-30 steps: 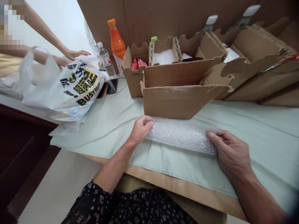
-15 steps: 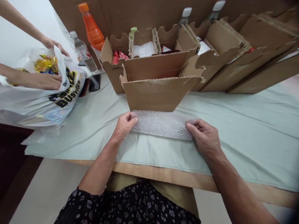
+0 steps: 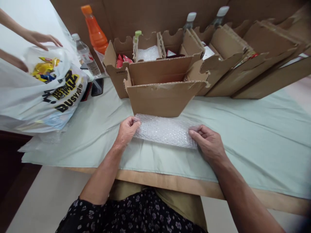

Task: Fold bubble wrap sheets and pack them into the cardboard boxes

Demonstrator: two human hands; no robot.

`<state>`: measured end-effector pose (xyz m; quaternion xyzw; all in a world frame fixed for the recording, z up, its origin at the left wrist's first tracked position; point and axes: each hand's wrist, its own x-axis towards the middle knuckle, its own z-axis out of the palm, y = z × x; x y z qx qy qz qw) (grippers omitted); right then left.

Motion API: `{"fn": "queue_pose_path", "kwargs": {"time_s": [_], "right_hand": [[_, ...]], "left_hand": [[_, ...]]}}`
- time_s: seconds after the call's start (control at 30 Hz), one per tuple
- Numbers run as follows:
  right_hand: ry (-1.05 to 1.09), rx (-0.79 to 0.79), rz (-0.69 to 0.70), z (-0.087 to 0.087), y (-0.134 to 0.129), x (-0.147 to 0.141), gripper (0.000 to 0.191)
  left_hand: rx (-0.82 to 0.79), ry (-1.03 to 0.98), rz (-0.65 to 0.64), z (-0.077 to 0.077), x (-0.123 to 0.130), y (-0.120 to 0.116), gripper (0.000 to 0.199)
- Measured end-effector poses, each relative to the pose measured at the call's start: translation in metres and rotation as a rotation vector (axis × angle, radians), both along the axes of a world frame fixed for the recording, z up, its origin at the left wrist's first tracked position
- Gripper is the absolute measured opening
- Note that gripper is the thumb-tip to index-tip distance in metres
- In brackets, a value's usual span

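Observation:
Stretched between my two hands is a strip of clear bubble wrap (image 3: 165,132), held low over the green cloth. My left hand (image 3: 126,131) pinches its left end between thumb and fingers. At the other end my right hand (image 3: 209,141) grips the wrap the same way. Just behind the strip stands a cardboard box (image 3: 157,100) with an open top and notched edges; the part of its inside that shows looks bare. A second piece of bubble wrap (image 3: 148,53) sits in a compartment farther back.
More open cardboard boxes (image 3: 264,77) line the back right. An orange bottle (image 3: 95,32), a clear bottle (image 3: 86,53) and a phone (image 3: 97,87) are at the left. Another person's hand (image 3: 41,38) is above a white plastic bag (image 3: 36,106) with yellow packets. Green cloth (image 3: 255,139) covers the table.
The bubble wrap has tilted a little and catches more light, with both hands still on it. The other person's hands have lifted and drawn back from the plastic bag.

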<state>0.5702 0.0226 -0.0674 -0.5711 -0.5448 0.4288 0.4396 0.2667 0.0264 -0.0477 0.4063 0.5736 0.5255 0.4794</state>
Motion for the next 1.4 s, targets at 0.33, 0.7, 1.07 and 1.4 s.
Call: {"fn": "queue_pose_path", "kwargs": {"time_s": [0.33, 0.7, 1.07, 1.4], "right_hand": [[-0.254, -0.053, 0.128, 0.016, -0.054, 0.005, 0.078], [-0.057, -0.040, 0.115, -0.016, -0.186, -0.081, 0.043], [0.046, -0.187, -0.058, -0.020, -0.192, -0.083, 0.044], [0.391, -0.324, 0.028, -0.039, -0.188, -0.065, 0.063]], "left_hand": [[0.070, 0.232, -0.073, -0.009, -0.006, -0.001, 0.041], [0.494, 0.886, -0.114, -0.021, 0.021, -0.009, 0.042], [0.709, 0.760, -0.133, -0.005, 0.020, -0.022, 0.021], [0.589, 0.538, -0.615, 0.012, 0.004, -0.113, 0.075]]}}
